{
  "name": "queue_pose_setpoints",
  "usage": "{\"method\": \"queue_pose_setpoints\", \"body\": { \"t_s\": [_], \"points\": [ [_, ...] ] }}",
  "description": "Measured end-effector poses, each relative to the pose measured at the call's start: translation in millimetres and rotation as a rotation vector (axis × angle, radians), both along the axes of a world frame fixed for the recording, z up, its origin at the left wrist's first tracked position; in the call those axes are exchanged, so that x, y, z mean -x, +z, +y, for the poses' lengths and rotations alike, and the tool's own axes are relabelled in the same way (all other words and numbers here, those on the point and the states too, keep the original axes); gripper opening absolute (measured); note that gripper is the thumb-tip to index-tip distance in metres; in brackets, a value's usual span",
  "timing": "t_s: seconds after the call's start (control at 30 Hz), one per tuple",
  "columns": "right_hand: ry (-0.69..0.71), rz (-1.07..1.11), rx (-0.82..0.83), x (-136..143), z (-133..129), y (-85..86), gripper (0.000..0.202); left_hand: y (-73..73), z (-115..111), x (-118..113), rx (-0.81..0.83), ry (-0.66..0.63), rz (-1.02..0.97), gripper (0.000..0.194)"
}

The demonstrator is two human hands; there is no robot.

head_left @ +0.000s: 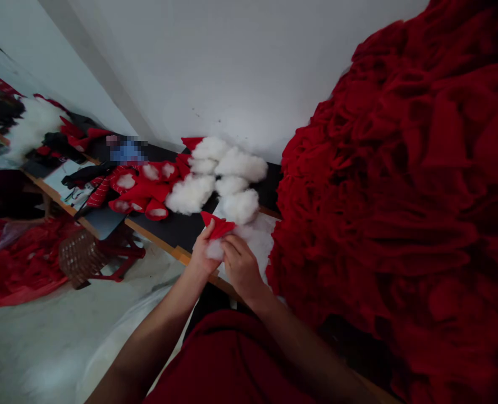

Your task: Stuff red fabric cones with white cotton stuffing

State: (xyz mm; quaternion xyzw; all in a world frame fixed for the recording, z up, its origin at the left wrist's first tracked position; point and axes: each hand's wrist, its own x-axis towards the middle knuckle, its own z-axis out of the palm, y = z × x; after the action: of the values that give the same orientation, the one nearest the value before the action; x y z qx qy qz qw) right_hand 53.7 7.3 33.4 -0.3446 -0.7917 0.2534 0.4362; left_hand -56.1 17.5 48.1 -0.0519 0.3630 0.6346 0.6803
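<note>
My left hand [201, 257] is closed around a small pointed red fabric piece [215, 225], its tip turned up and to the left. Just below the red cloth a tuft of white stuffing [215, 250] shows between my two hands. The fingers of my right hand [243, 268] are pinched together at the lower edge of the red piece, by the tuft; what exactly they grip is hidden. Beyond my hands, several fluffy clumps of white stuffing [242, 164] lie on the black table [170, 225].
A tall heap of red fabric [375, 185] rises on the right. Red pieces with white-filled openings [156, 191] lie to the left of the clumps. Further left are a brown stool [78, 252], a red bag of cloth [25, 258] and a partly visible person [13, 193].
</note>
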Motion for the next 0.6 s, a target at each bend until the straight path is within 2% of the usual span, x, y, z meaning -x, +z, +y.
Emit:
{"method": "queue_pose_setpoints", "body": {
  "t_s": [0.1,0.27,0.37,0.47,0.6],
  "points": [
    [0.131,0.036,-0.002,8,-7,0.2,0.027,1.9,-4,-2,-0.020,-0.024,0.014,0.028],
    [0.204,0.113,0.140,8,-5,-1.2,0.006,-2.8,-9,0,-0.026,-0.048,0.062,0.029],
    [0.296,0.178,0.142,6,6,-7.3,0.012,-3.1,-9,-1,-0.006,-0.032,0.060,0.030],
    [0.211,0.209,0.104,1,13,-10.7,0.017,0.5,-7,-3,0.014,0.046,0.081,0.028],
    [-0.073,0.111,0.109,-6,16,-9.5,0.032,5.5,-6,-1,0.025,0.076,0.137,0.028]
  ]
}}
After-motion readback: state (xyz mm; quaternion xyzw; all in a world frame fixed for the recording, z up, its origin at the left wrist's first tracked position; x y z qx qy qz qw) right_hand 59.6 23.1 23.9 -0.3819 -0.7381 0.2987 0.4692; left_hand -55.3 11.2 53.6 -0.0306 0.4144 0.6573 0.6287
